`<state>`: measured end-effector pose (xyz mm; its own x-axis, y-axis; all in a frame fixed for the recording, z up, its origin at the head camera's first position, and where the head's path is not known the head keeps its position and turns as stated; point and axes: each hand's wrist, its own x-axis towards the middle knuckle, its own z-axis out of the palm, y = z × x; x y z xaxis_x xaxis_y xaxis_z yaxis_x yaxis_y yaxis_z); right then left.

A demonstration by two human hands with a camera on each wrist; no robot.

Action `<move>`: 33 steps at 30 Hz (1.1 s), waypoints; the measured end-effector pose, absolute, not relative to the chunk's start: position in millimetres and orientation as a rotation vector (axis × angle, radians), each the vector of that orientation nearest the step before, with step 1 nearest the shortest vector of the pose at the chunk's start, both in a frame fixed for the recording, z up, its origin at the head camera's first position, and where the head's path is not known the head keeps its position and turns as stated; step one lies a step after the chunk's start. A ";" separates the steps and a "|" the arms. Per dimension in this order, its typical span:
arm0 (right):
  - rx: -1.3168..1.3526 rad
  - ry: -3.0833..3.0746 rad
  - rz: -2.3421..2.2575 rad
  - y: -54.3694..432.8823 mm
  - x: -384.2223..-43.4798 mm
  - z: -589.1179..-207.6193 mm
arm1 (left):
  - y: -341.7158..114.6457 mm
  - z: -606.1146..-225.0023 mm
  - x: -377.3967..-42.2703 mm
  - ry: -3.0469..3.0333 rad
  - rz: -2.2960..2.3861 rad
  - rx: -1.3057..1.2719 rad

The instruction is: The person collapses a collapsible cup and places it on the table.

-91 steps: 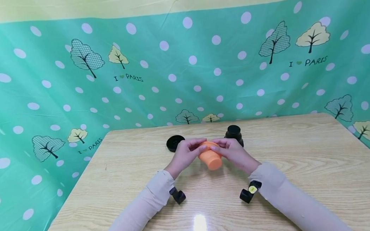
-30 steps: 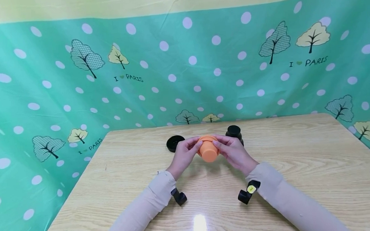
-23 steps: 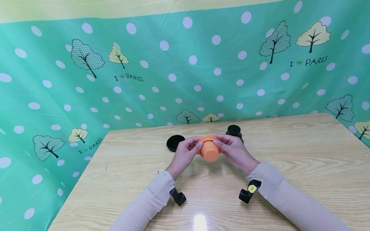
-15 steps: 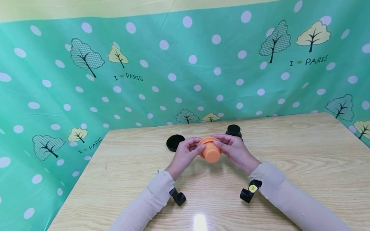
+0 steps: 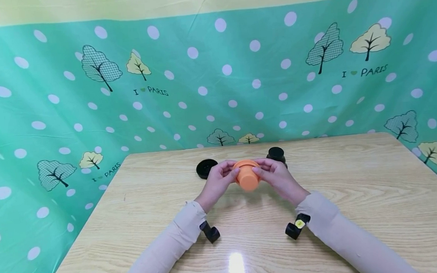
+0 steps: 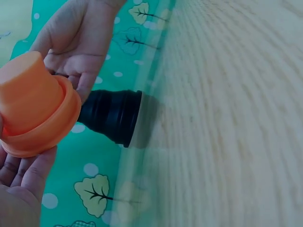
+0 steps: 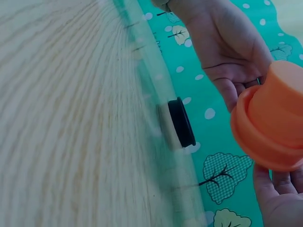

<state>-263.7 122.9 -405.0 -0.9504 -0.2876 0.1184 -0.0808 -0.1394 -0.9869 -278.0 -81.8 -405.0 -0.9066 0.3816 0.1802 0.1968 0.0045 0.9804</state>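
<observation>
Both hands hold an orange collapsible cup (image 5: 248,181) above the table, its narrow base toward me and tilted downward. My left hand (image 5: 216,183) pinches its left side, thumb on the near face and fingers behind the rim. On the other side my right hand (image 5: 280,181) grips the rim the same way. A wide outer ring of the cup folds around the narrower middle, as the left wrist view shows on the cup (image 6: 33,101). The cup's inside faces away and is hidden.
Behind my right hand a black stepped cup (image 5: 276,154) stands wide end down on the wooden table (image 5: 161,190). A flat round black piece (image 5: 206,168) lies behind my left hand. A green patterned cloth (image 5: 184,71) hangs behind the table.
Three seconds ago the cup leaned lower and to the right, with thumbs nearer its rim. Now its base points more toward me and sits higher. Both hands keep hold; the black pieces stay put.
</observation>
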 end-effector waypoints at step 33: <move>-0.443 2.227 -2.042 120.6 -264.3 -402.1 | -78.2 -388.6 -268.4 2.199 1.939 0.590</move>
